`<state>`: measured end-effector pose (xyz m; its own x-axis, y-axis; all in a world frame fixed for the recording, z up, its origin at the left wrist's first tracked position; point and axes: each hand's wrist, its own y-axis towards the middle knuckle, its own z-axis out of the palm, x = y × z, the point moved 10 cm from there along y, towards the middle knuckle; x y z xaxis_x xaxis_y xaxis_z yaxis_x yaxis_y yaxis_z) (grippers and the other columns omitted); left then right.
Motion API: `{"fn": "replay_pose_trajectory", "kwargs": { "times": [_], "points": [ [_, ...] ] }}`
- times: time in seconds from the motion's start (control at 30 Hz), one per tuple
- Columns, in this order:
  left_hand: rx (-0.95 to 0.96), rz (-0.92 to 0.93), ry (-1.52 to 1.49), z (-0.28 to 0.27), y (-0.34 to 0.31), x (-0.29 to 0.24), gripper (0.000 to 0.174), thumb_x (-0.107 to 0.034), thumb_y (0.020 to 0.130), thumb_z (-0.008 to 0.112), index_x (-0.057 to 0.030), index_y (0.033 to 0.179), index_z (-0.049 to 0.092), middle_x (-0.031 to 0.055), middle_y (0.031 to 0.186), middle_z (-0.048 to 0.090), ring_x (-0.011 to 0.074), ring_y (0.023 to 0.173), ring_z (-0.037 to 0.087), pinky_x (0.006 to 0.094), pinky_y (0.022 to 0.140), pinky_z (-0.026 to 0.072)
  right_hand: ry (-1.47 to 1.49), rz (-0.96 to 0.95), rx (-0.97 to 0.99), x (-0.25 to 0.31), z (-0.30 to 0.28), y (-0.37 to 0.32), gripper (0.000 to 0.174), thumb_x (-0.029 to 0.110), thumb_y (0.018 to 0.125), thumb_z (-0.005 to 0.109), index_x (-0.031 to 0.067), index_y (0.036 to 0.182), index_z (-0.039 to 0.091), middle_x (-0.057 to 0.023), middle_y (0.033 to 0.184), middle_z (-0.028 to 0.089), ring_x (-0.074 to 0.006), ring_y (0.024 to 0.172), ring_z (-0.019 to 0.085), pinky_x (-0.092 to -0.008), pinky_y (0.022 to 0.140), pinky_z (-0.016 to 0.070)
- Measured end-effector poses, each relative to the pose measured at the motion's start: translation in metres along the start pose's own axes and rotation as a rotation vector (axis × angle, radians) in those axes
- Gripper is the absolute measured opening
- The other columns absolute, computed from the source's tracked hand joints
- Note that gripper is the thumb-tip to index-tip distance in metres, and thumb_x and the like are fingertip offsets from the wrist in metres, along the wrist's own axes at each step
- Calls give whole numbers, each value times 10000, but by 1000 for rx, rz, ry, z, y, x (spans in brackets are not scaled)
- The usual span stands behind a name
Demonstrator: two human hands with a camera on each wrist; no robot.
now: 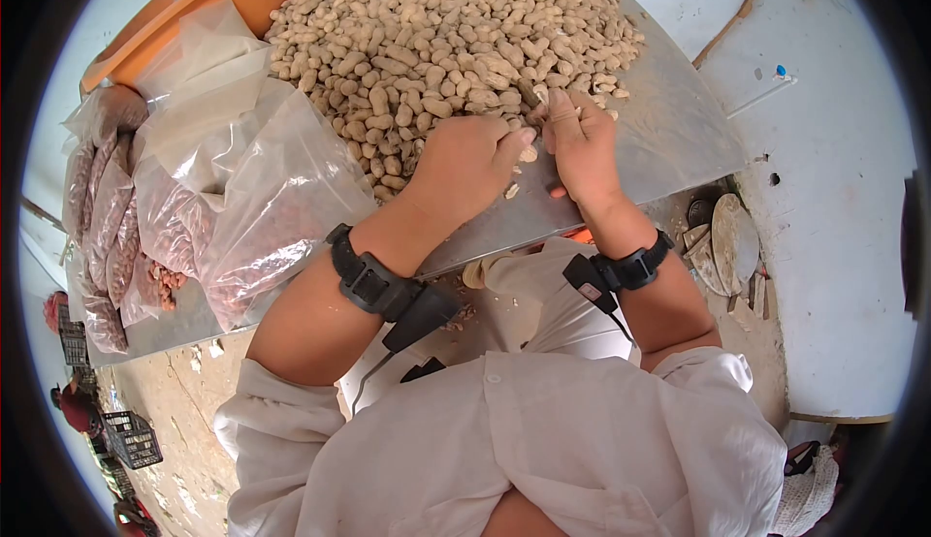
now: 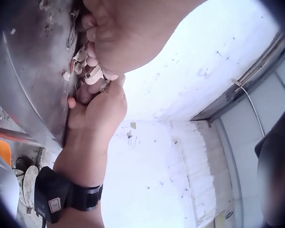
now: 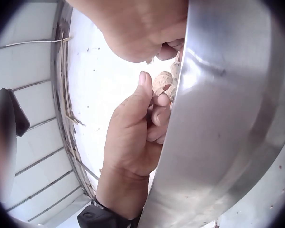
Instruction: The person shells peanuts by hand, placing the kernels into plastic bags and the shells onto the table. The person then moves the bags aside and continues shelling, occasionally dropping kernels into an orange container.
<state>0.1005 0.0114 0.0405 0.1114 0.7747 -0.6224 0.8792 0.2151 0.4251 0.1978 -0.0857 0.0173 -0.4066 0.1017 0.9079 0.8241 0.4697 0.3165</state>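
Note:
Both hands are together at the near edge of a heap of unshelled peanuts [image 1: 436, 33] on a metal table. The left hand [image 1: 465, 164] has curled fingers; in the right wrist view its thumb and fingers hold a piece of peanut shell [image 3: 161, 81]. Beside it, the right hand [image 1: 584, 149] pinches another bit of shell [image 1: 541, 96] between thumb and fingers. A shell fragment [image 1: 512, 190] shows just below the left thumb. In the left wrist view, shell pieces [image 2: 93, 76] lie around the right hand's [image 2: 104, 111] fingers, partly hidden by the left hand [image 2: 133, 33].
Clear plastic bags [image 1: 281, 188] of reddish kernels stand on the table's left side, with loose kernels [image 1: 167, 285] near them. An orange basin [image 1: 184, 14] is behind the bags. The metal tabletop [image 1: 679, 140] extends right toward a white wall [image 1: 834, 227].

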Motion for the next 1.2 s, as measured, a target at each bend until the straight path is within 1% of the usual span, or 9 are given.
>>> {"fn": "replay_pose_trajectory", "kwargs": {
  "times": [0.03,0.1,0.23,0.33,0.4,0.53,0.73,0.9,1.2],
  "points": [
    [-12,-23,-26,-2,0,1,373,-311,892,556,9,706,604,195,630,579,361,622,587,424,594,462,29,12,4,0,-1,0,294,254,973,470,20,828,574,-19,585,518,-97,542,476,-260,521,409],
    [-76,-49,-92,-6,1,8,368,-307,906,561,17,736,599,148,594,541,255,562,515,366,561,428,87,37,14,2,-3,-1,280,247,974,468,14,858,572,-14,579,503,-100,531,451,-256,526,404],
    [-121,-78,-190,-12,2,15,370,-307,920,559,22,754,583,78,568,473,136,552,432,313,542,399,110,-117,13,6,-3,3,241,234,968,488,17,901,568,-21,593,498,-109,545,463,-260,557,414],
    [-190,-64,-274,-16,1,15,364,-296,910,559,22,734,577,135,568,507,206,524,478,344,532,409,0,-240,-68,16,-1,-1,219,221,965,494,20,920,570,-35,620,525,-117,573,491,-269,575,425],
    [-156,-120,-330,-13,2,19,372,-309,913,556,23,749,590,109,579,520,164,544,476,327,540,411,-123,-336,-126,22,0,-4,205,208,963,494,21,934,573,-47,642,550,-123,593,513,-277,580,433],
    [-150,-163,-457,-8,2,25,390,-336,920,547,21,785,625,67,591,547,116,562,476,306,549,421,-94,-271,-113,20,-2,-2,189,184,953,499,11,946,575,-75,658,579,-152,603,546,-289,593,450],
    [-89,-270,-422,-1,2,40,454,-372,927,527,27,745,643,72,564,553,135,538,490,305,552,427,-73,-226,-95,14,-5,1,190,191,951,503,16,949,576,-81,657,585,-170,598,562,-294,591,457],
    [-86,-246,-296,-6,2,33,491,-389,930,513,26,695,633,93,553,558,172,528,517,323,549,430,-118,-223,-87,15,-3,-1,188,199,945,514,20,949,575,-94,671,594,-184,607,580,-308,590,463],
    [-54,-155,-221,2,5,27,441,-362,927,508,23,756,638,142,589,566,256,545,559,360,570,452,-298,-311,-145,24,2,-4,148,168,915,546,20,904,556,-201,704,584,-383,643,566,-403,590,458]
  ]
}}
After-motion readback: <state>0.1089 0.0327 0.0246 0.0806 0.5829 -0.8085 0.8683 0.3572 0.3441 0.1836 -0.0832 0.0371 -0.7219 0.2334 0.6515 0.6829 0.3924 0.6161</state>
